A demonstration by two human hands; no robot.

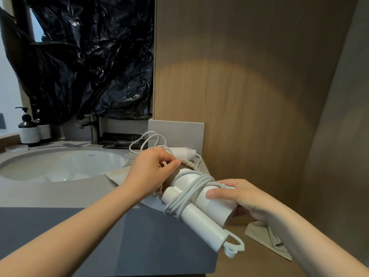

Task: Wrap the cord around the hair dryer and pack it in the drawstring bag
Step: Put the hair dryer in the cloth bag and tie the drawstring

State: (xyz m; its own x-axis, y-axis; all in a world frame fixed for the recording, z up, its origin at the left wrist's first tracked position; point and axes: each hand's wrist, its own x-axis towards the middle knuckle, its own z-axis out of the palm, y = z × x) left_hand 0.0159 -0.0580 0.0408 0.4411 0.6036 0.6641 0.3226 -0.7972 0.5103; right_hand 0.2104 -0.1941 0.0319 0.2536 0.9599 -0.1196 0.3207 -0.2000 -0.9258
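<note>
White hair dryer (pixel 199 214), cord (pixel 191 192) wound on, is pointing toward the left hand (pixel 147 172) — its fingers (pixel 173 163) are pinching the braided drawstring (pixel 188 163) — right hand (pixel 239 198) is gripping it.

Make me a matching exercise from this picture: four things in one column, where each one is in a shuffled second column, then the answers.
1. hair dryer
2. pump bottle
3. black plastic sheet
4. drawstring

A. at the far left, beside the sink
B. pinched by the left hand
C. gripped by the right hand
D. hanging above the faucet

Pairs: 1-C, 2-A, 3-D, 4-B
</note>
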